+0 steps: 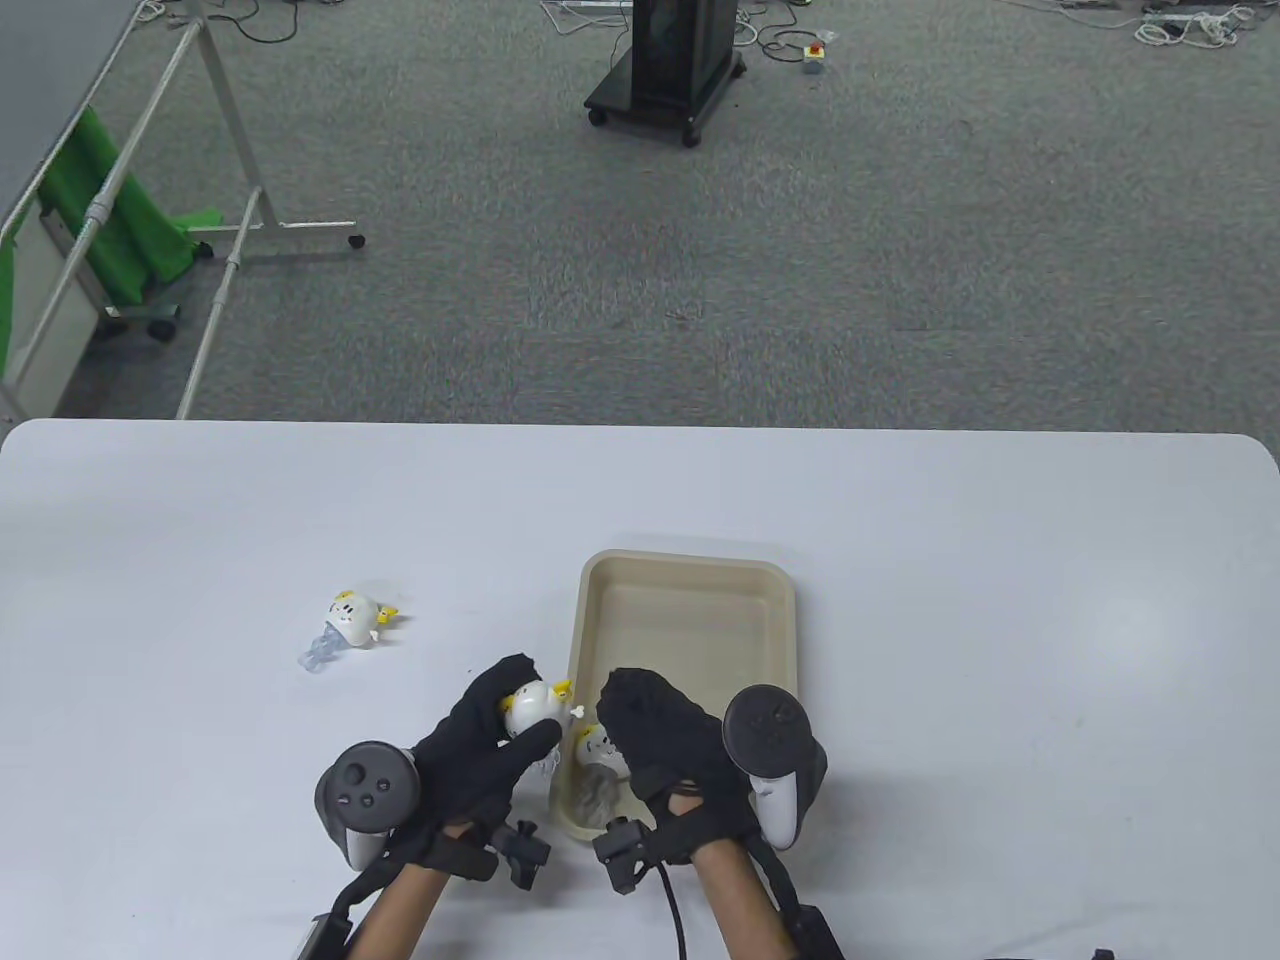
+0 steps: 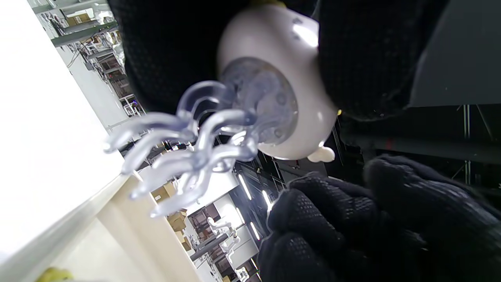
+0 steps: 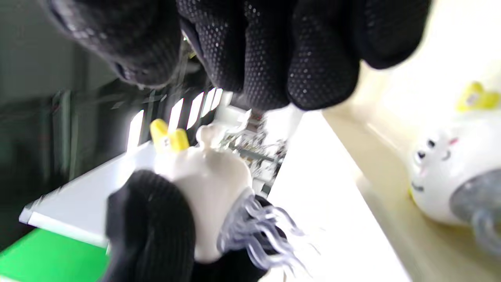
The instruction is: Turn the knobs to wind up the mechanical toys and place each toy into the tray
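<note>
White plastic toy [image 1: 532,708], a little round critter with yellow ears and clear squiggly legs, is wrapped up in the left hand [image 1: 478,745], fingers curled round its body and holding it up off the counter [image 1: 1000,620], just left of the tray's near corner. Its small white knob [image 1: 578,711] sticks out on the side facing the right hand [image 1: 665,745], which sits right next to it with fingers bunched together. From the wrist views those fingertips look close to the knob, but I honestly can't tell if they're actually pinching it or just hovering by it.

So I'd say this is the winding step for toy number two. One toy [image 1: 596,745] is already lying in the beige tray [image 1: 690,570], tucked under the right hand at the near end. A third toy [image 1: 352,620] lies on its side on the counter, well off to the left of the left hand, untouched.

Next up, my guess: get a firm pinch on that tiny knob and twist while the left hand keeps the body from spinning, then drop it in the tray beside the first one
</note>
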`<state>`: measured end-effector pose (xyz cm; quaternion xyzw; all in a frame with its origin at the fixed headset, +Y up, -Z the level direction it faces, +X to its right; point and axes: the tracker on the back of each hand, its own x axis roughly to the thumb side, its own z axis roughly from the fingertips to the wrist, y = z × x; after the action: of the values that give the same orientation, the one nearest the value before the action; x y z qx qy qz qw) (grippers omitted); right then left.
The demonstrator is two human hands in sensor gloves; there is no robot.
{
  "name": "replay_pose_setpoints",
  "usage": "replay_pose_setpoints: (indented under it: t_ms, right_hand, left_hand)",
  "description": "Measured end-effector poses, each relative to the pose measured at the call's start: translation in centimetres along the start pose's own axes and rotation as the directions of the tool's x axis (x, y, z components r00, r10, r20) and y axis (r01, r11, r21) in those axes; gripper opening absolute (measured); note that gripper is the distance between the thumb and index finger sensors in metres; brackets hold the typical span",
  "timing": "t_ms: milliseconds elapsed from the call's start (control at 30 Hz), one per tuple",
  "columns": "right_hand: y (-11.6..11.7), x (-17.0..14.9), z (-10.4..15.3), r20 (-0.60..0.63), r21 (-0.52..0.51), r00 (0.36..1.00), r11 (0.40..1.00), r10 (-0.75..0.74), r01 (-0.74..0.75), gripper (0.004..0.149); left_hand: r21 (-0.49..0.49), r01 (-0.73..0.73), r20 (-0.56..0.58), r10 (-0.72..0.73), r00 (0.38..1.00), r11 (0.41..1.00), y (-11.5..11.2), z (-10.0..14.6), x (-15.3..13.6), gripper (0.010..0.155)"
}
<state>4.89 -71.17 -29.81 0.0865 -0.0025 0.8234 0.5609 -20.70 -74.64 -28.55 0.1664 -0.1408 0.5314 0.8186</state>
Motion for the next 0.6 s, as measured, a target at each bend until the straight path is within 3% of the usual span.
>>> replay_pose_setpoints:
  t_ms: [100,233,600]
  right_hand:
    - [1.0,1.3,0.5,0.107,-0.003,0.975,0.981,0.193,-0.194,0.063]
    - [2.8,2.4,1.1,0.217,-0.056,0.881,0.907,0.42,-0.418,0.063]
    - [3.3,2.9,1.8,0.225,-0.191,0.82,0.849,0.527,-0.493,0.048]
  left_hand:
    - [0.007,-0.006,-0.001,0.006,1.0,1.0,0.2,0.0,0.0,0.075]
    - [0.012,-0.017,-0.007,0.017,1.0,1.0,0.3,0.1,-0.1,0.075]
    - [-0.017,-0.015,0.004,0.015,1.0,1.0,-0.2,0.3,0.4,0.075]
